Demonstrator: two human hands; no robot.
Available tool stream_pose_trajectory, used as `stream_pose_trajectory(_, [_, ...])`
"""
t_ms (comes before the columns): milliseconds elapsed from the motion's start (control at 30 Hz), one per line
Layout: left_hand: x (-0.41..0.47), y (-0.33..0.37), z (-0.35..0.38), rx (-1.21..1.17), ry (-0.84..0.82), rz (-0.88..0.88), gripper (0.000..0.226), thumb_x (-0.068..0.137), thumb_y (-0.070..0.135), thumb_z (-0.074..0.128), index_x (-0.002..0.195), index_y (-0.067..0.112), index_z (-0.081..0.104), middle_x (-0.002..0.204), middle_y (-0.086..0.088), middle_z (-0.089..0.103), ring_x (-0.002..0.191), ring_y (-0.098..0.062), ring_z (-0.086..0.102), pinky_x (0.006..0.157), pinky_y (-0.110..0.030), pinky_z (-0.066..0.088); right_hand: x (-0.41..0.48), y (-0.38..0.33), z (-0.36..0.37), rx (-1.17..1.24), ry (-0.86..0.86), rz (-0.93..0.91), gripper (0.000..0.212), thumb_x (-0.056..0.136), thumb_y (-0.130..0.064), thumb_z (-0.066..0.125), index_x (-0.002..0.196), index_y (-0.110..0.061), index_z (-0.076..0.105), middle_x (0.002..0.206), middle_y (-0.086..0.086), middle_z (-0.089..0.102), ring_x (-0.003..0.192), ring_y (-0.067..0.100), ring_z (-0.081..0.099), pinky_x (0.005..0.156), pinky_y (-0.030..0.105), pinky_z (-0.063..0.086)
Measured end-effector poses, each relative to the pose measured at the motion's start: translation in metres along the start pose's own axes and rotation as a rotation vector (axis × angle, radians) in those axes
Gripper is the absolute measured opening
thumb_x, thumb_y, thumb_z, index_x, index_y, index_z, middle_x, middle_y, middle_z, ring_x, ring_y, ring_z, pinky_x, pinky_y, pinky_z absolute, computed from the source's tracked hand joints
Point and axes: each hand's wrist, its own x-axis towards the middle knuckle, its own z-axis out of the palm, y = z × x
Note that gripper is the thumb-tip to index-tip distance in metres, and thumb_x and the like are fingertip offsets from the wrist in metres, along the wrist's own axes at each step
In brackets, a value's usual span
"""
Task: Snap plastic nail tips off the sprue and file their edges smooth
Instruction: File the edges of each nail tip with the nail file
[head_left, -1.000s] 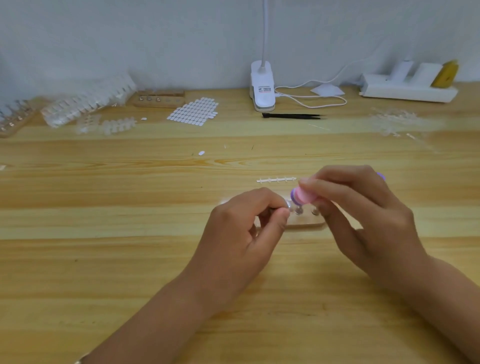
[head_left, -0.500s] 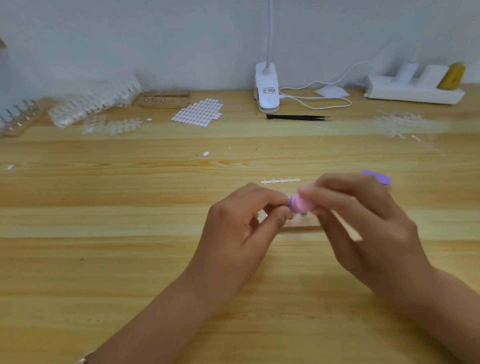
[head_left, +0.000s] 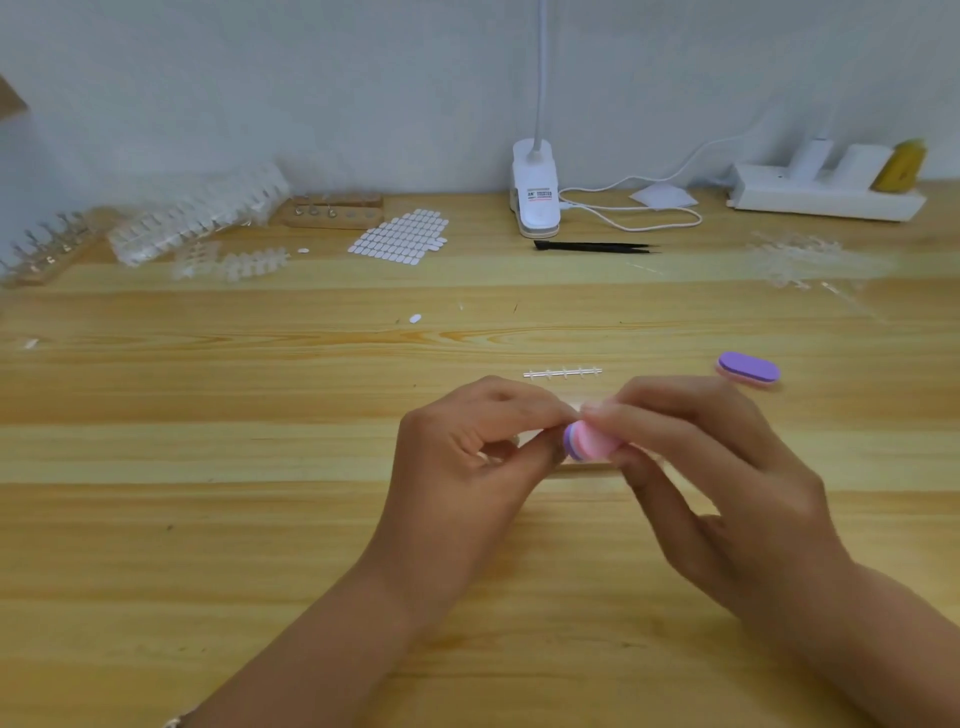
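My right hand grips a small pink and purple file block between thumb and fingers. My left hand pinches something tiny right against the block's left end; the nail tip itself is hidden by my fingertips. A bare clear sprue strip lies on the wooden table just beyond my hands. A wooden holder block sits under my hands, mostly covered.
A second purple file block lies to the right. At the back are clear sprues with nail tips, a wooden stand, a sheet of white stickers, black tweezers, a clip lamp and a power strip.
The file block in my right hand has shifted slightly down and left against my left fingertips. The view has shifted, showing the second file block fully.
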Motion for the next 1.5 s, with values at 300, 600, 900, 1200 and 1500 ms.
stream_pose_trajectory(300, [0.0,-0.002,0.0,0.037,0.039,0.074,0.015,0.078,0.012,0.079,0.086,0.025,0.079,0.086,0.012,0.073,0.082,-0.013,0.069,0.061,-0.036,0.052,0.002,0.0,0.003,0.018,0.01,0.05,0.022,0.094,-0.003,0.059,0.114,-0.003,0.068,0.105,0.01,0.064,0.096,0.02,0.063,0.09,0.023,0.048])
stream_pose_trajectory(600, [0.001,-0.002,-0.002,0.019,0.062,0.058,0.019,0.077,0.01,0.079,0.084,0.028,0.078,0.083,0.013,0.075,0.08,-0.01,0.07,0.062,-0.03,0.052,0.003,0.003,0.002,0.034,0.018,0.113,0.023,0.094,-0.006,0.058,0.115,-0.007,0.068,0.106,0.007,0.063,0.099,0.015,0.061,0.094,0.018,0.045])
stream_pose_trajectory(900, [0.002,0.004,0.001,-0.324,-0.028,-0.131,0.013,0.077,0.021,0.076,0.084,0.01,0.078,0.073,-0.006,0.075,0.062,-0.012,0.066,0.057,-0.02,0.05,0.003,0.0,0.0,0.048,0.113,-0.019,0.022,0.097,-0.008,0.059,0.118,-0.014,0.061,0.107,0.0,0.061,0.106,0.008,0.059,0.099,0.016,0.04])
stream_pose_trajectory(1200, [0.002,0.004,0.001,-0.353,-0.015,-0.113,0.01,0.074,0.013,0.078,0.08,0.006,0.078,0.073,-0.005,0.075,0.063,-0.006,0.067,0.06,-0.014,0.049,0.002,0.003,0.001,0.017,0.11,-0.038,0.023,0.096,-0.004,0.061,0.117,-0.011,0.062,0.105,0.005,0.064,0.102,0.015,0.061,0.096,0.02,0.043])
stream_pose_trajectory(1500, [0.002,0.006,0.001,-0.359,0.007,-0.165,0.01,0.072,0.018,0.081,0.078,0.01,0.079,0.074,-0.007,0.075,0.067,-0.014,0.071,0.059,-0.017,0.05,0.004,0.007,-0.002,-0.027,0.091,-0.002,0.024,0.094,-0.003,0.062,0.114,-0.017,0.064,0.104,0.004,0.063,0.1,0.015,0.06,0.097,0.017,0.041])
